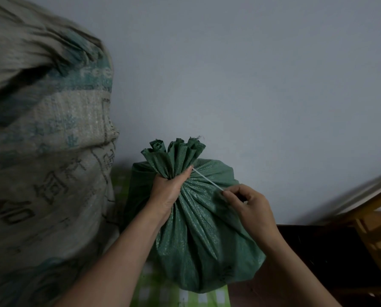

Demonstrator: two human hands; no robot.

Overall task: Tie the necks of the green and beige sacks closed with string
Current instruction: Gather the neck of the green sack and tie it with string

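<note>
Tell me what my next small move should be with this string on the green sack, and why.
Probably carry the string round the gathered neck. The left hand already clamps the green sack bunched shut, and the right hand pinches the string pulled taut from the neck, but no wrap or knot shows yet.

Wall (251, 74): plain, pale grey-blue, unmarked, filling most of the upper view; light dim and even, no source visible. Cloth (163, 293): green-and-white checked, lying flat at the lower centre, only partly visible. Wooden furniture (375, 229): light yellowish frame at the right edge, tilted in view and blurred, type cannot be told; beside it a dark brown surface (318, 251), in shadow, meeting the wall along a straight edge.
</note>
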